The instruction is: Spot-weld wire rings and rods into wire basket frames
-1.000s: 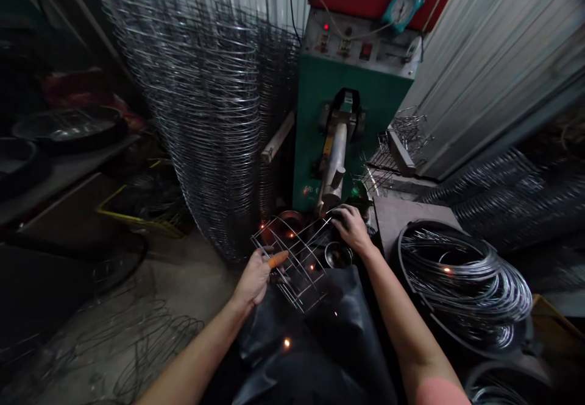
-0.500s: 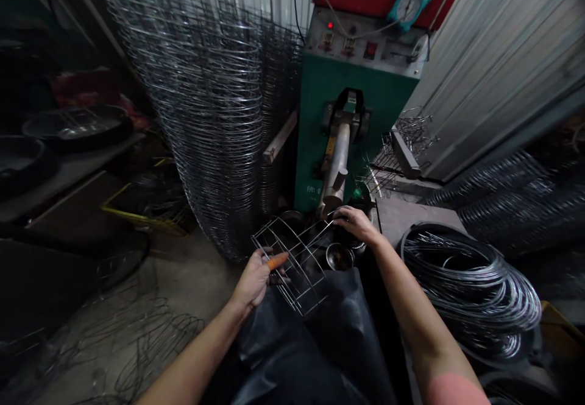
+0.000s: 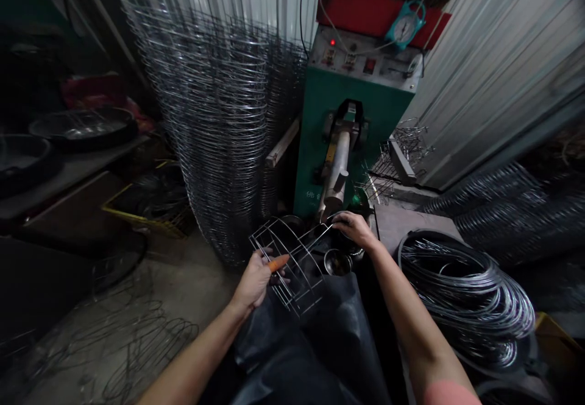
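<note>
A wire rack (image 3: 297,250) of thin curved and straight rods hangs tilted over my dark apron. My left hand (image 3: 253,277) is closed around its left side, the thumb in an orange finger cover (image 3: 278,263) lying across the wires. At the rack's upper right, my right hand (image 3: 354,228) pinches a wire end close below the metal arm (image 3: 337,170) of a green machine (image 3: 306,143). The wire end sits near the arm's tip; whether they touch I cannot tell. Beneath the arm stands a small metal bowl (image 3: 338,262) with something dark inside.
A tall stack of wire baskets (image 3: 219,112) rises left of the machine. On the right lies a thick coil of wire (image 3: 470,301) near a flat board (image 3: 411,222). Loose wire frames (image 3: 146,350) cover the floor at lower left, below a yellow crate (image 3: 137,210).
The view has tilted slightly, so the machine and basket stack appear a little lower. Both hands keep their hold on the wire rack, with hardly any movement.
</note>
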The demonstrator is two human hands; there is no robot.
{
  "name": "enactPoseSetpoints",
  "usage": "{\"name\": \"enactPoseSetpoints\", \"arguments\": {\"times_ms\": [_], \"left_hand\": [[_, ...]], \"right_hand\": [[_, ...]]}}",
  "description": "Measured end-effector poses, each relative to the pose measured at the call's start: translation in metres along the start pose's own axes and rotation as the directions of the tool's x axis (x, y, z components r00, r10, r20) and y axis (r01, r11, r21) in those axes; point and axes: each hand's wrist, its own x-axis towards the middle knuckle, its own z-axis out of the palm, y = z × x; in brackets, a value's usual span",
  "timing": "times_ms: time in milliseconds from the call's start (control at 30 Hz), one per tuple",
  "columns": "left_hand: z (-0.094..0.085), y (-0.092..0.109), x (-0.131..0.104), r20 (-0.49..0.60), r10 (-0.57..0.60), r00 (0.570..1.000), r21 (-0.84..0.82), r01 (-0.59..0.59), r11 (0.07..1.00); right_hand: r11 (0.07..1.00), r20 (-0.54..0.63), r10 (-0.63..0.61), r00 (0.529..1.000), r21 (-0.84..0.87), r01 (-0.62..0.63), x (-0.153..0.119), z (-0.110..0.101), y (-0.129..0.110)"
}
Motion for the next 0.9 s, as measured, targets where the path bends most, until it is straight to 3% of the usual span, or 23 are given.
{"name": "enactPoseSetpoints", "arguments": {"times_ms": [100,633,733,800,900], "left_hand": [[-0.001,0.002,0.005,0.005,0.056,0.998,0.023,-0.056,0.998],[-0.009,0.018,0.014,0.027,-0.015,1.000,0.006,0.015,1.000],[-0.011,0.015,0.013,0.047,-0.002,0.999,-0.011,0.003,1.000],[-0.012,0.011,0.011,0.077,-0.001,0.997,-0.008,0.002,1.000],[-0.019,0.003,0.006,0.100,0.013,0.995,0.006,-0.013,1.000]], "right_hand": [[1.000,-0.020,-0.004,1.000,0.011,0.005,0.005,0.002,0.003],[0.999,-0.047,0.030,0.998,-0.020,-0.031,0.016,0.012,-0.007],[0.997,-0.147,0.068,0.987,0.046,-0.062,0.010,0.014,-0.004],[0.990,-0.329,0.121,0.937,0.112,-0.088,-0.002,0.009,-0.003],[0.973,-0.605,0.222,0.765,0.184,-0.137,-0.040,-0.007,-0.002]]}}
